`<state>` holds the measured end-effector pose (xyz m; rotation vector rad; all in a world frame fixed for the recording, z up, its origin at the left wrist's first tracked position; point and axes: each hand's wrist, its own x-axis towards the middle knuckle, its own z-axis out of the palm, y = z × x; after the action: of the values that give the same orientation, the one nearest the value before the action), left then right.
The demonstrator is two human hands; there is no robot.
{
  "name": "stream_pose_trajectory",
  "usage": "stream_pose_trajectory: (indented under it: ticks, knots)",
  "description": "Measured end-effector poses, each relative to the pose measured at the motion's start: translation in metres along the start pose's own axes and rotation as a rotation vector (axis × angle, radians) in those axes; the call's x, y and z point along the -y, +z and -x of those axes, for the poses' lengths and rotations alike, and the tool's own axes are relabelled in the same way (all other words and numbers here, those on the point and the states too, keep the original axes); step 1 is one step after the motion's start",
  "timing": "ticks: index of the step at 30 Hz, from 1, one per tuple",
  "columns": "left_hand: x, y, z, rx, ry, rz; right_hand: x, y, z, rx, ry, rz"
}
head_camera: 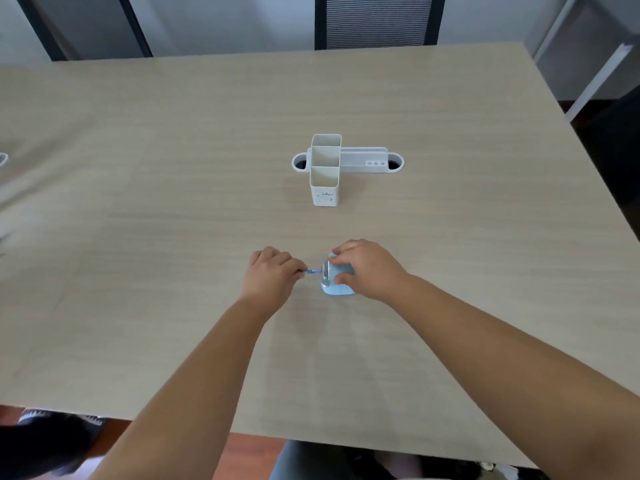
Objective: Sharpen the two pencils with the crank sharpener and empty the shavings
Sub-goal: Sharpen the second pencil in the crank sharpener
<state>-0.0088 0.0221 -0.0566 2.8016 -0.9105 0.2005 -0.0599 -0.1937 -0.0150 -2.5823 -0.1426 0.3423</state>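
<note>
So both hands are down near the front-middle of the light wood table. The left hand is curled up tight, fingers pinched around the end of a blue pencil, and only a short bit of the pencil shows between the knuckles and the sharpener. The pencil lies pretty much level and its other end goes into the left face of the pale blue sharpener, which sits flat on the table just right of that hand. The right hand is draped over the top and far side of the sharpener, fingers wrapped on it, so most of the body is covered and I honestly can't make out the crank under there. Can't spot a second pencil from this angle either. Further back, around the table's centre, there's a white desk organizer with three open square slots in a row, standing upright, well apart from the hands. Right behind it is a long white cable tray thing set in the tabletop. A dark chair sits at the far edge.
</note>
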Motion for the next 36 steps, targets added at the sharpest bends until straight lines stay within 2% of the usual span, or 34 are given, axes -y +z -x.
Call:
stream_pose_trajectory:
  ticks: [5,9,12,15,22,30,36]
  knots:
    - [0.033,0.008,0.04,-0.034,-0.384,0.149,0.001,0.001,0.0,-0.018,0.007,-0.024]
    - [-0.004,0.012,0.057,0.035,-0.745,0.519,0.001,0.003,0.001,-0.017,0.015,-0.036]
    - [-0.023,0.016,0.054,-0.001,-0.935,0.638,0.002,0.004,0.002,-0.025,0.024,-0.036]
    - [-0.023,0.017,0.05,-0.008,-0.998,0.653,0.003,0.003,0.002,-0.024,0.018,-0.03]
    - [-0.014,0.019,0.044,-0.018,-1.004,0.623,0.002,0.005,0.002,-0.046,0.026,-0.052]
    - [-0.013,0.017,0.04,-0.055,-1.127,0.804,0.002,0.004,0.001,-0.046,0.023,-0.054]
    - [-0.002,0.009,0.03,0.074,-1.199,0.826,0.004,-0.002,-0.003,-0.025,0.025,-0.051]
